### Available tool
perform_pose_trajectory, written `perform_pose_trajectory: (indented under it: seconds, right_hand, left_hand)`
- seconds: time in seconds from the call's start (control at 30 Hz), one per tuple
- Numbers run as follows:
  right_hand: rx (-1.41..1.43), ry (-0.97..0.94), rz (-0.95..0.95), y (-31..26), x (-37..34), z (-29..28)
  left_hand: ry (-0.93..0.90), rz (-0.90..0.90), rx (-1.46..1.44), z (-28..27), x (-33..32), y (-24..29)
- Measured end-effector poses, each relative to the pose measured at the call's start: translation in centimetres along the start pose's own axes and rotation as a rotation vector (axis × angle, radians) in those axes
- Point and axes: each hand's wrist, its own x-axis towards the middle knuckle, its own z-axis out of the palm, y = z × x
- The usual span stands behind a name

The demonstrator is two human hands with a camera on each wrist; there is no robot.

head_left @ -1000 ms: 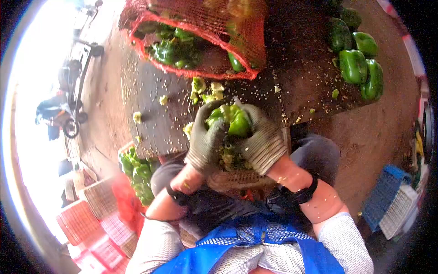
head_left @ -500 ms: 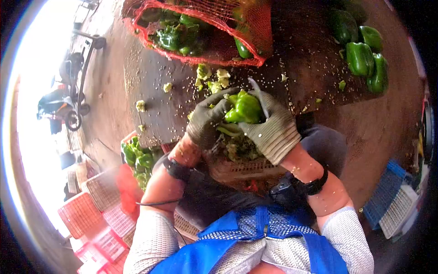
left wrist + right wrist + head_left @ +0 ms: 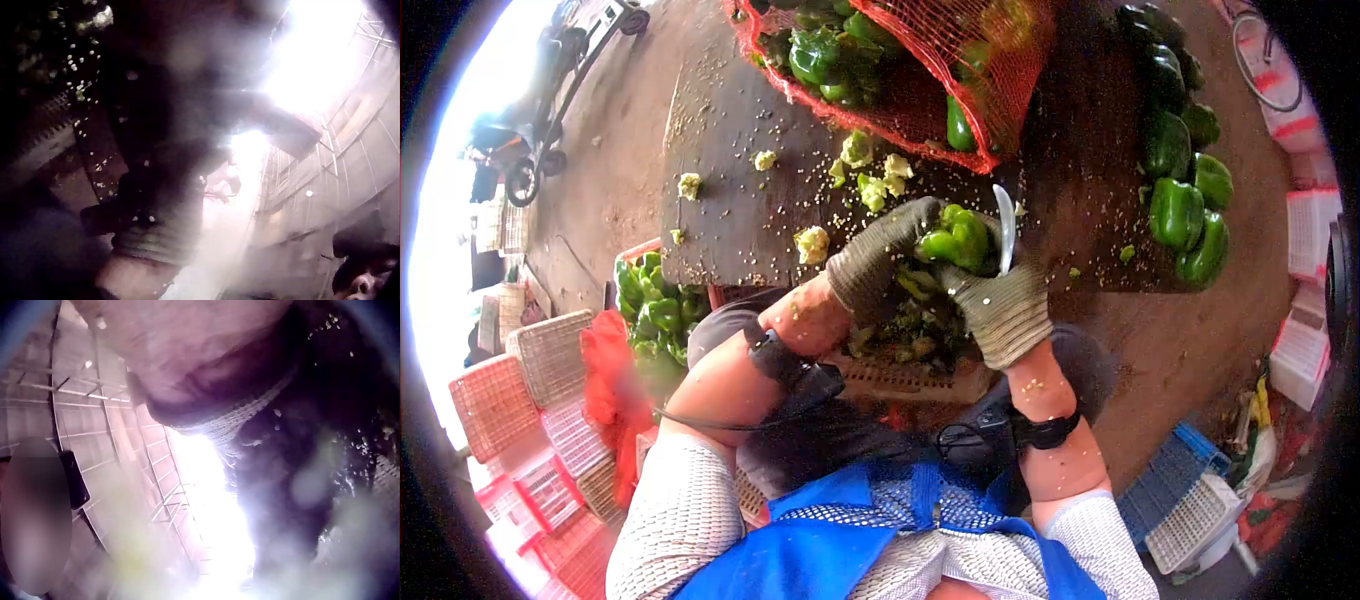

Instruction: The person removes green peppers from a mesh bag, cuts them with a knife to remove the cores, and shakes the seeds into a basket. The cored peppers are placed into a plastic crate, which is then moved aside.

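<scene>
The person holds a green pepper (image 3: 957, 240) over the near part of the worktop (image 3: 730, 205), between the left hand (image 3: 885, 252) and the right hand (image 3: 1000, 308), both gloved. The worktop's near edge runs just beneath the gloves, and a crate (image 3: 900, 380) of scraps sits below it, close to the person's lap.

Ahead, the mouth of a red net bag (image 3: 990, 85) bounds the space, with pale cores (image 3: 857, 150) lying between it and the left hand. To the left, a seed-strewn stretch reaches the worktop's side edge. To the right, another stretch separates the right hand from a row of peppers (image 3: 1176, 213) along the far right edge.

The held pepper looks about as broad as long; its lobes slant from lower left to upper right, and which end bears the stem cannot be told. A curved knife (image 3: 1005, 228) rises beside it, its long axis nearly straight away from the person, tip towards the bag.

The left fingers curl round the pepper's left side. The right fingers grip the knife, its handle hidden, with the thumb by the pepper's underside. Both wrist views are too dark and glaring to show more.
</scene>
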Motion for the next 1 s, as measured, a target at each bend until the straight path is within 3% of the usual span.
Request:
perform_pose_trajectory:
  seconds: [0.03, 0.07, 0.17, 0.2, 0.23, 0.27, 0.33, 0.4, 0.5, 0.7, 0.73, 0.83, 0.97, 1.0]
  right_hand:
    - [-0.058, 0.026, -0.043, -0.3, -0.1, 0.4]
    - [-0.055, 0.036, -0.11, -0.1, -0.1, 0.8]
    - [-0.302, 0.054, -0.183, 0.3, 0.1, 1.4]
    - [-0.29, 0.06, -0.19, 0.6, 0.2, 1.7]
    - [-0.277, 0.069, -0.194, 1.0, 0.2, 1.9]
    - [-0.263, 0.082, -0.194, 1.3, 0.1, 2.2]
    - [-0.215, 0.113, -0.21, 0.8, -0.3, 2.5]
    - [-0.291, 0.108, -0.295, 0.7, -0.1, 2.7]
    - [-0.263, 0.113, -0.229, 0.1, -0.2, 3.2]
    - [-0.309, 0.069, -0.013, -0.6, -0.5, 3.2]
    - [-0.337, 0.061, -0.006, -0.9, -0.6, 3.1]
    - [-0.228, 0.106, -0.018, -0.5, -1.0, 2.8]
    - [-0.053, 0.03, -0.108, 0.5, -0.4, 1.7]
    - [-0.041, -0.002, -0.214, 0.6, -0.5, 1.1]
  left_hand:
    - [0.087, 0.087, 0.118, -0.2, 0.2, 0.2]
    - [0.112, 0.12, 0.048, -0.1, -0.2, 0.4]
    - [0.304, 0.222, 0.355, 0.1, -0.5, 0.6]
    - [0.308, 0.387, 0.493, 0.7, -1.0, 0.2]
    - [0.309, 0.459, 0.442, 1.2, -1.3, -0.5]
    - [0.367, 0.548, 0.601, 0.6, -1.5, -1.4]
    - [0.436, 0.611, 0.751, 1.1, -1.8, -1.9]
    - [0.44, 0.454, 0.632, 1.6, -1.7, -0.6]
    - [0.413, 0.222, 0.398, 0.9, -1.0, 0.6]
    - [0.214, 0.133, 0.311, -3.1, -1.0, 0.2]
    - [0.184, 0.158, 0.462, -4.0, -1.1, 0.1]
    - [0.059, 0.039, 0.244, -4.3, -1.3, 0.6]
    - [0.153, -0.041, 0.285, -5.6, -1.1, 1.3]
    - [0.164, -0.08, 0.203, -6.1, -1.2, 1.4]
